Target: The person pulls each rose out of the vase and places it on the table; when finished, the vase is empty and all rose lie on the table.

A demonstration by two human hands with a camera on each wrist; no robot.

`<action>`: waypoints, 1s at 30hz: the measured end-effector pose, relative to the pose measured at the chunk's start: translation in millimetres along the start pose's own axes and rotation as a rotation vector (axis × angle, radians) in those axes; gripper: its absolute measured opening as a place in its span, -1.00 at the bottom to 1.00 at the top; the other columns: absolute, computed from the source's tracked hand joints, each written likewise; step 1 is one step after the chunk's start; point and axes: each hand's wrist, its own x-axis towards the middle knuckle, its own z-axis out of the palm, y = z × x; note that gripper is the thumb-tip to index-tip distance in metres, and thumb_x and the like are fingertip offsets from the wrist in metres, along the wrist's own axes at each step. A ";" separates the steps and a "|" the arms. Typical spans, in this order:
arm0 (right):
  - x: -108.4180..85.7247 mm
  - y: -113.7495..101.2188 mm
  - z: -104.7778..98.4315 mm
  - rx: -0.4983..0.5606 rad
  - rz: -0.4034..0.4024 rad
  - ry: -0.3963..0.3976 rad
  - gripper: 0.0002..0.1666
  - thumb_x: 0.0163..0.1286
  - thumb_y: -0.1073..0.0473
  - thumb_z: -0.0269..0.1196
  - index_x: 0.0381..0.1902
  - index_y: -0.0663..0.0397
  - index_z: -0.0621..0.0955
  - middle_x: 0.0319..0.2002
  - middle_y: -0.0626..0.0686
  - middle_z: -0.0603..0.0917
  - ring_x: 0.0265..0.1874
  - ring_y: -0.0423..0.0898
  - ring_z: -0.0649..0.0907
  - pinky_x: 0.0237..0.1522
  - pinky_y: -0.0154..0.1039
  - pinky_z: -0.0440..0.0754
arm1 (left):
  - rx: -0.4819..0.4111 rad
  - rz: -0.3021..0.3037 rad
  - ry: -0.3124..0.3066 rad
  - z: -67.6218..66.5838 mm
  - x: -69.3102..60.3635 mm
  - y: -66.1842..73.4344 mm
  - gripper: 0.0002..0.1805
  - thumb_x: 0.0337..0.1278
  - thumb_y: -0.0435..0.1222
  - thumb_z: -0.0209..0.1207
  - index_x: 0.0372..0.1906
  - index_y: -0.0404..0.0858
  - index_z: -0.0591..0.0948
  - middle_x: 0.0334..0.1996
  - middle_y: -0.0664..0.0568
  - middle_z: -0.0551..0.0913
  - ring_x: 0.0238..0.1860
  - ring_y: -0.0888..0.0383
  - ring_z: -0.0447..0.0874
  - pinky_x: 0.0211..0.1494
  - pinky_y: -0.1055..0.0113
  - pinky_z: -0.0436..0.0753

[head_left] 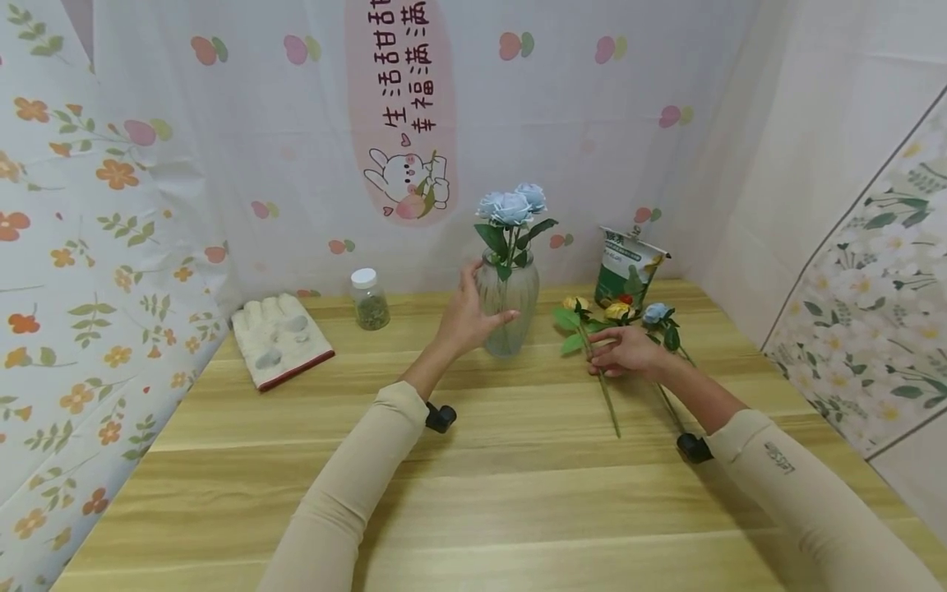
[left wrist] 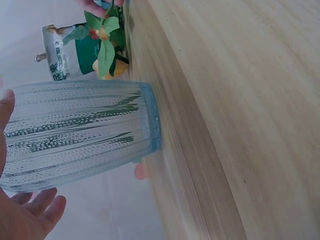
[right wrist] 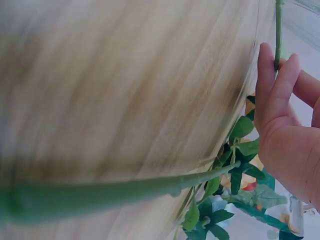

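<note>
A ribbed clear glass vase [head_left: 518,292] stands upright on the table, holding light blue roses [head_left: 510,209] with green leaves. My left hand [head_left: 469,316] grips its side, thumb across the front; in the left wrist view the vase [left wrist: 75,135] lies between thumb and fingers. To its right, my right hand [head_left: 629,352] pinches the stem of a yellow rose [head_left: 575,303] low over the table. The right wrist view shows that green stem [right wrist: 278,30] between the fingertips. Another yellow rose [head_left: 620,311] and a blue rose [head_left: 655,312] lie beside and behind this hand.
A green and white bag [head_left: 625,267], clipped at the top, stands at the back right. Left of the vase is a white-lidded jar [head_left: 370,300] with dark green contents. A pair of cream gloves [head_left: 281,339] lies at the left. Patterned cloths hang around the wooden table [head_left: 518,493].
</note>
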 end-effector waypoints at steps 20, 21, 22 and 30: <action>-24.2 -45.2 7.5 -0.578 -0.217 0.241 -0.54 0.38 0.25 0.23 0.15 0.47 0.53 -0.28 0.33 0.73 -0.43 0.15 0.75 -0.56 -0.18 0.61 | 0.014 0.005 -0.003 0.8 0.6 -0.8 0.15 0.00 0.14 0.41 0.51 -0.14 -0.06 0.47 -0.23 0.19 0.39 -0.19 0.31 0.30 -0.08 0.44; -25.4 -51.0 10.4 -0.564 -0.244 0.255 -0.55 0.39 0.24 0.23 0.14 0.46 0.54 -0.23 0.34 0.73 -0.40 0.14 0.75 -0.54 -0.18 0.62 | 0.014 0.007 -0.002 0.6 0.7 -1.0 0.15 0.00 0.14 0.41 0.51 -0.14 -0.06 0.47 -0.22 0.19 0.40 -0.18 0.30 0.30 -0.08 0.44; -26.3 -56.5 13.6 -0.552 -0.271 0.275 -0.57 0.39 0.24 0.22 0.12 0.43 0.56 -0.20 0.34 0.72 -0.40 0.12 0.76 -0.53 -0.20 0.62 | 0.013 0.011 -0.002 0.6 0.8 -1.2 0.15 0.00 0.14 0.41 0.51 -0.15 -0.06 0.48 -0.23 0.18 0.40 -0.18 0.30 0.30 -0.08 0.43; -30.1 -94.5 43.3 -0.500 -0.453 0.420 -0.74 0.38 0.22 0.24 -0.05 0.25 0.68 -0.18 0.21 0.74 -0.38 0.04 0.72 -0.45 -0.27 0.59 | 0.021 0.021 -0.005 1.9 0.8 -3.0 0.14 0.01 0.15 0.40 0.50 -0.14 -0.07 0.48 -0.22 0.17 0.39 -0.18 0.32 0.27 -0.06 0.47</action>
